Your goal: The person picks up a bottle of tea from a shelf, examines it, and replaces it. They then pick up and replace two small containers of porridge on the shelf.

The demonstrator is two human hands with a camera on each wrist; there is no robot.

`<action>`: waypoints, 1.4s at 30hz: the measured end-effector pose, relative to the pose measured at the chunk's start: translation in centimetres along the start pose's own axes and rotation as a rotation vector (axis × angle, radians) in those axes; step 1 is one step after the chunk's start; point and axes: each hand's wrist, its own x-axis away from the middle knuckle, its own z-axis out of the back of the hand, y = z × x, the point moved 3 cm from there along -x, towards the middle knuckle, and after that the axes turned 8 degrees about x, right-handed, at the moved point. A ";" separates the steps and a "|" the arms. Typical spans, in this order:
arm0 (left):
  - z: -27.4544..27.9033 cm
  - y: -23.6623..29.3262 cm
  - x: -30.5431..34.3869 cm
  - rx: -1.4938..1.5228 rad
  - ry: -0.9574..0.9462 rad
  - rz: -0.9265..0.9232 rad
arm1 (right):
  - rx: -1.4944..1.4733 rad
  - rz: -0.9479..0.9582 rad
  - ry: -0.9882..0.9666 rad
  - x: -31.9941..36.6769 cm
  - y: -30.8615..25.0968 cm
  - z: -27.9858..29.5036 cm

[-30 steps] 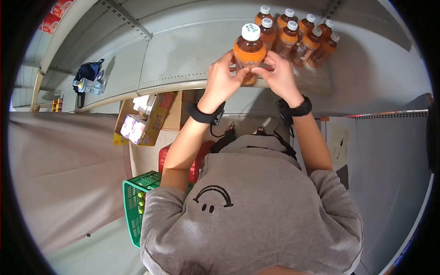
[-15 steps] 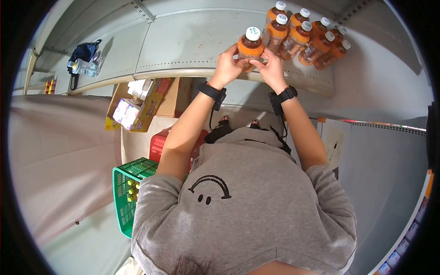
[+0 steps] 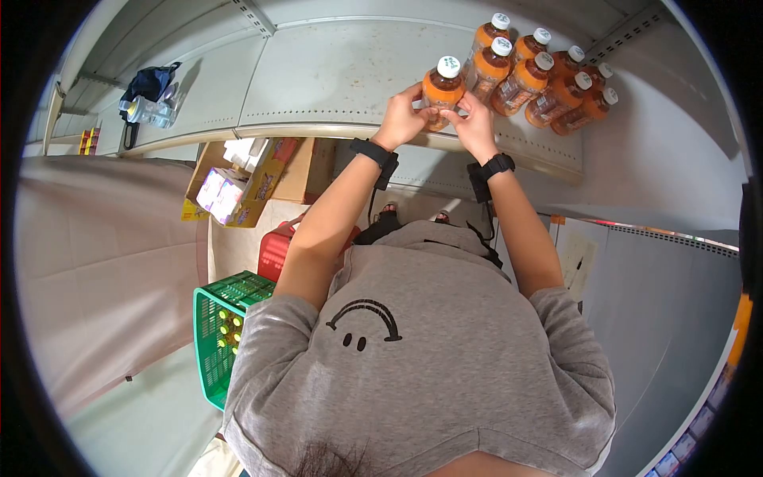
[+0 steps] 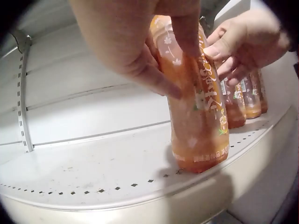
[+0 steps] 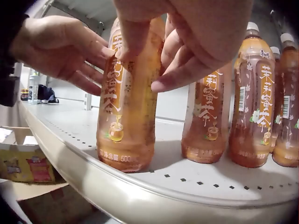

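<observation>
Across the far side of the scene runs a long, pale grey metal shelf (image 3: 318, 83). Toward its right end stand eight orange-labelled, white-capped plastic bottles of amber drink (image 3: 520, 83) in two rows. The left hand (image 3: 404, 118) and right hand (image 3: 475, 126) are partly closed round another orange-labelled, white-capped plastic bottle (image 3: 443, 91), thumbs in front and fingers at its sides; it stands upright at the shelf's near edge, left of the group and apart from it. Setting this bottle down looks like the step in hand; the next move probably calls for a level slide far and right, then loosened fingers. Against the frame a second earlier, the bottle appears lower, on the shelf rather than raised above it.
</observation>
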 end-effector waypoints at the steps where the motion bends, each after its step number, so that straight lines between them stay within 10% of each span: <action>1: 0.0 -0.3 -0.2 0.000 -0.001 0.003 | -0.001 -0.003 -0.001 -0.1 0.2 0.0; 13: -0.1 -2.8 1.0 0.017 0.043 0.055 | -0.124 -0.126 -0.009 1.8 4.3 -1.1; 15: -0.1 -4.1 2.1 0.187 0.063 0.364 | -0.158 -0.263 -0.093 2.7 5.1 -1.2; 21: -0.4 -3.3 3.6 0.387 -0.109 0.499 | -0.335 -0.360 -0.154 4.3 2.3 -2.1; 42: -0.7 -4.9 -6.0 0.185 -0.225 0.523 | -0.372 -0.484 -0.263 -3.8 3.4 -3.1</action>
